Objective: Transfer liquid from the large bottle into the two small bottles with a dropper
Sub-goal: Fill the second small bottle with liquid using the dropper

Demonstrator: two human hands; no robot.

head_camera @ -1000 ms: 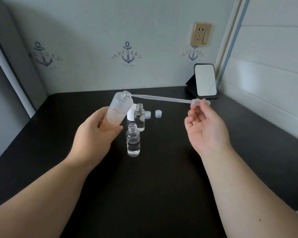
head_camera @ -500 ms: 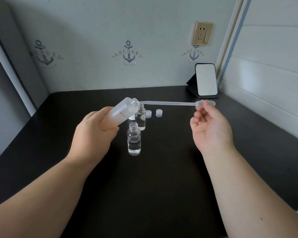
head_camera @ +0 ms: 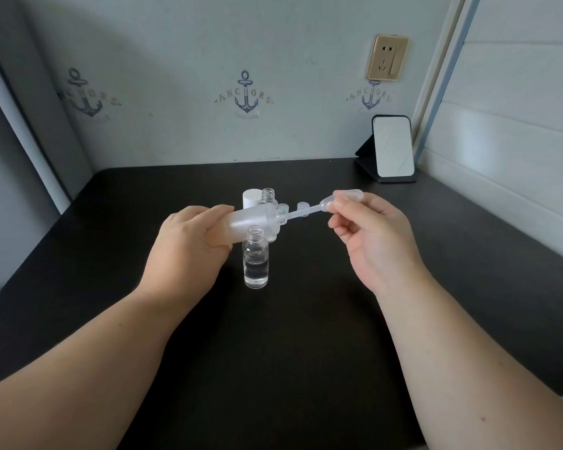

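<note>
The left hand (head_camera: 189, 245) grips the large bottle (head_camera: 254, 219) tipped almost flat, neck toward the right hand (head_camera: 371, 235), which pinches the dropper (head_camera: 309, 212) bulb, tip inside the neck.

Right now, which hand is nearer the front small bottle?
Left. The left hand, gripping the large bottle, appears beside the front small bottle; the right hand, pinching the dropper, is farther off.

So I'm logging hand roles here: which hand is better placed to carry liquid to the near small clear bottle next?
Right hand, probably: it pinches the clear plastic dropper, stem in the frosted large bottle, which the left hand holds tilted just above the small clear bottle.
</note>
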